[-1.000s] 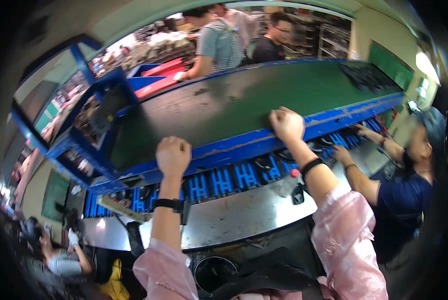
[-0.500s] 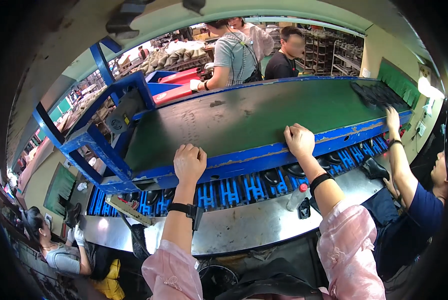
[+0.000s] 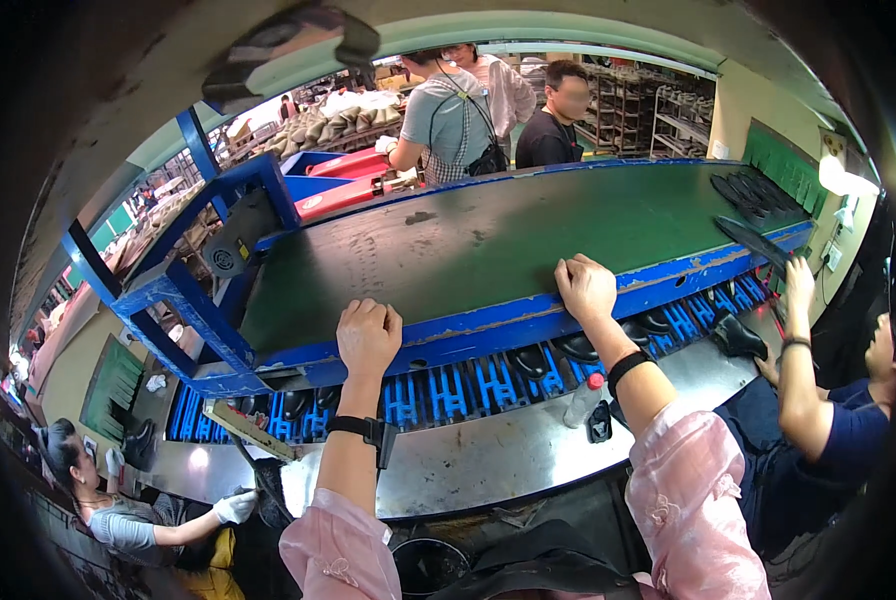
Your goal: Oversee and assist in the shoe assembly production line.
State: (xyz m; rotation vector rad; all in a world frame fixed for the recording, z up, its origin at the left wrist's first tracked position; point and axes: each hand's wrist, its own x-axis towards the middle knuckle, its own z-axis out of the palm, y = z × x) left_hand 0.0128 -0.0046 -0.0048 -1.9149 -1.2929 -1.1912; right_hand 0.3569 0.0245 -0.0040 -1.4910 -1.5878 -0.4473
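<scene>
Both my hands lean on the near edge of a raised green conveyor belt [image 3: 488,248] with a blue metal frame. My left hand [image 3: 370,338] is curled into a fist over the rim, nearer the belt's left end. To its right, my right hand [image 3: 586,288] rests on the same rim, fingers folded in. Nothing shows in either fist. Below the rim, black shoes [image 3: 528,362] sit among the blue slats of a lower conveyor [image 3: 446,390]. A clear bottle [image 3: 581,402] with a red cap stands below my right forearm, beside a small black object [image 3: 599,422].
A steel ledge [image 3: 488,460] runs along the front. At right, a co-worker holds a black shoe sole [image 3: 750,240] near piled soles [image 3: 758,192] and touches a black shoe [image 3: 736,335]. Another co-worker with white gloves [image 3: 235,507] sits at left. More people stand beyond the belt.
The co-worker at right has lifted a black sole off the pile. At left, the gloved co-worker's hands have parted, one reaching toward a dark hanging thing. My hands stay on the rim.
</scene>
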